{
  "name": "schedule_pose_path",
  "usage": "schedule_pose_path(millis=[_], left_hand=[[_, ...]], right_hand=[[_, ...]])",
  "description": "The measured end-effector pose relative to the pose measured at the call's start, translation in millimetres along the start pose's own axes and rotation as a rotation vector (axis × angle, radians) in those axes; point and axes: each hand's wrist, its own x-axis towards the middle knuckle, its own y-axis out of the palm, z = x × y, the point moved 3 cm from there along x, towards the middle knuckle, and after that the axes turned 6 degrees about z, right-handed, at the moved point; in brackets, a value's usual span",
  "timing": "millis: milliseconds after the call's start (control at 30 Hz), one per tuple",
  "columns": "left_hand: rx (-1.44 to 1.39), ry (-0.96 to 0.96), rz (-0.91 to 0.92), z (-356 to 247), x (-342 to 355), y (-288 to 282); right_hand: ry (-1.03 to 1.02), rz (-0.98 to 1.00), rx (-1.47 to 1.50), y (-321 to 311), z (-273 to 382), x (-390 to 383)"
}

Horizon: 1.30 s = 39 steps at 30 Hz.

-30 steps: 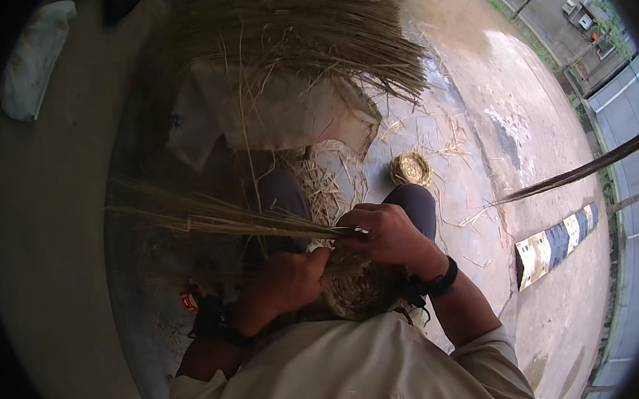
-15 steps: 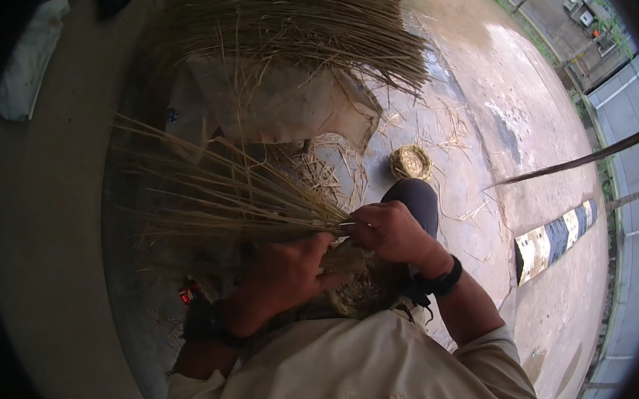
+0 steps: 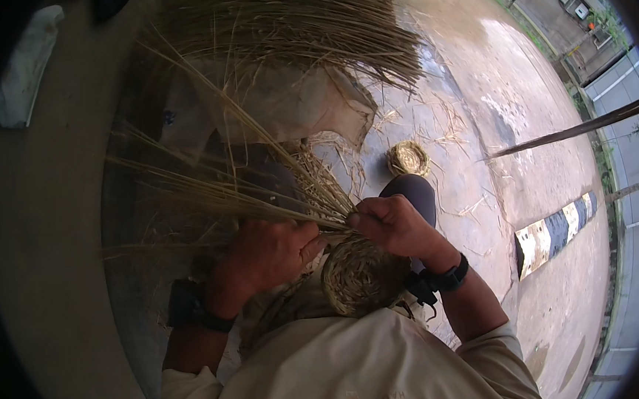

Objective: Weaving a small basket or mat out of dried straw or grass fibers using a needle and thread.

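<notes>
On my lap rests a round woven straw basket [image 3: 364, 276], its coiled side facing up and its far rim close below my fingers. Long straw stalks [image 3: 260, 203] fan out from that rim toward the far left. My right hand [image 3: 392, 226] is closed, thumb and fingers pinching the gathered stalks just above the rim. With curled fingers, my left hand [image 3: 270, 256] grips part of the stalks left of the basket; its fingertips are partly hidden. Beyond my right knee stands a smaller round straw basket [image 3: 408, 158] on the ground.
A big heap of straw [image 3: 300, 23] lies at the far side, partly over a tan cloth sheet [image 3: 283, 102]. Loose straw bits litter the ground. A white sack [image 3: 29, 68] is far left, and a black-and-white striped block [image 3: 555, 235] sits to the right.
My left hand has drawn slightly left and away from the basket, uncovering more of its coils. The stalks have spread into separate bunches, one raised toward the far left. My right hand stays pinched.
</notes>
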Motion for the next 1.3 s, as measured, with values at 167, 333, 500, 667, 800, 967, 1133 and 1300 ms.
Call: schedule_pose_path(millis=[167, 333, 500, 667, 800, 967, 1133, 1300], left_hand=[[-0.002, -0.024, 0.050, 0.7, 3.7, 0.9], [-0.103, -0.017, -0.005, -2.8, 9.4, -1.8], [-0.085, -0.036, 0.043, -1.6, 10.1, 0.6], [-0.060, 0.004, -0.043, -4.4, 13.2, -0.1], [-0.037, -0.021, -0.076, -10.1, 11.4, -1.7], [-0.025, -0.013, -0.070, -12.1, 10.4, 5.3], [-0.016, 0.090, -0.207, -11.8, 11.2, 18.9], [-0.056, 0.030, -0.219, -12.3, 4.9, 35.0]], right_hand=[[0.050, 0.022, 0.107, 0.8, -6.3, -1.8], [0.124, 0.070, 0.392, -4.1, -11.9, -1.6], [0.144, 0.094, 0.562, 2.1, -19.6, -3.6], [0.152, 0.126, 0.461, 0.1, -19.2, -6.6], [0.116, 0.112, 0.374, 1.6, -11.7, -7.0], [0.068, 0.086, 0.281, 2.7, -4.6, -8.1], [0.040, 0.067, 0.155, 3.0, 2.3, -11.6], [-0.007, 0.068, 0.100, 4.3, -1.9, -13.4]])
